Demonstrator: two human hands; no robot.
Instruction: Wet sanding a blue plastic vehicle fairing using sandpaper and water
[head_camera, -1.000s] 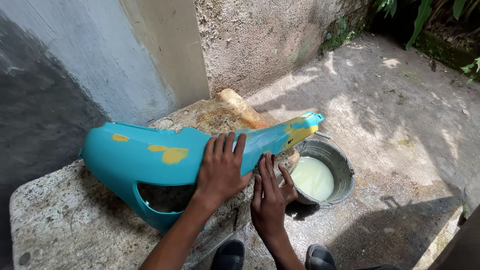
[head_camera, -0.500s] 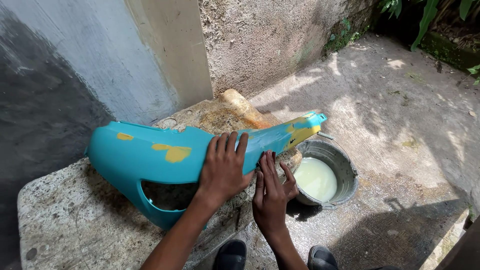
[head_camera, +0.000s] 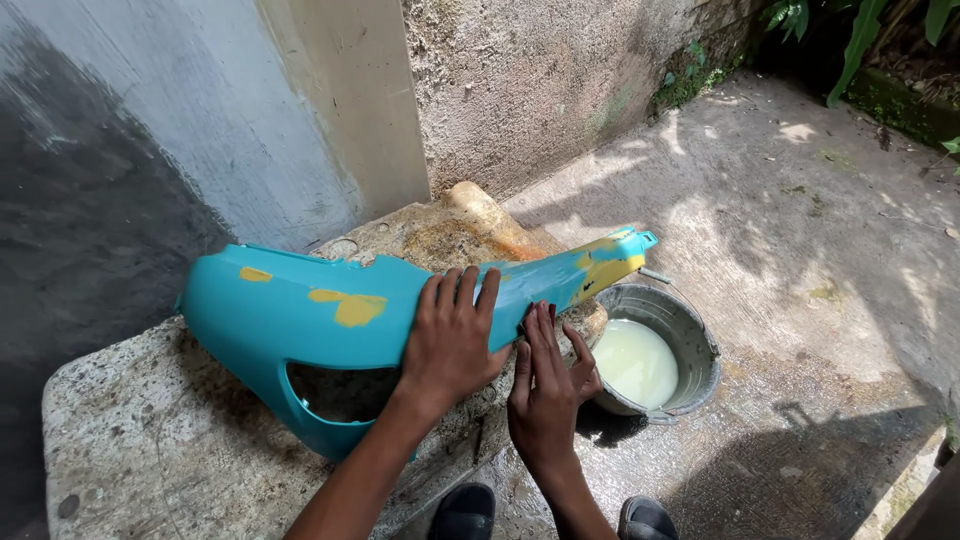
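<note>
On slab (head_camera: 130, 440): both hands flat on teal panel (head_camera: 300, 315).

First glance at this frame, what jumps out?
A long turquoise body panel with yellow filler patches lies across a rough stone slab by the wall. Both hands press on it near the middle: the left hand flat on top, the right hand at its lower edge. To the right, on wet concrete, stands a metal bucket of milky liquid.

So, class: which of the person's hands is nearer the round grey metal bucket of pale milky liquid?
Right. The right hand lies at the turquoise plastic panel's lower edge, just beside the grey metal bucket. The left hand rests flat on the panel, farther from it.
</note>
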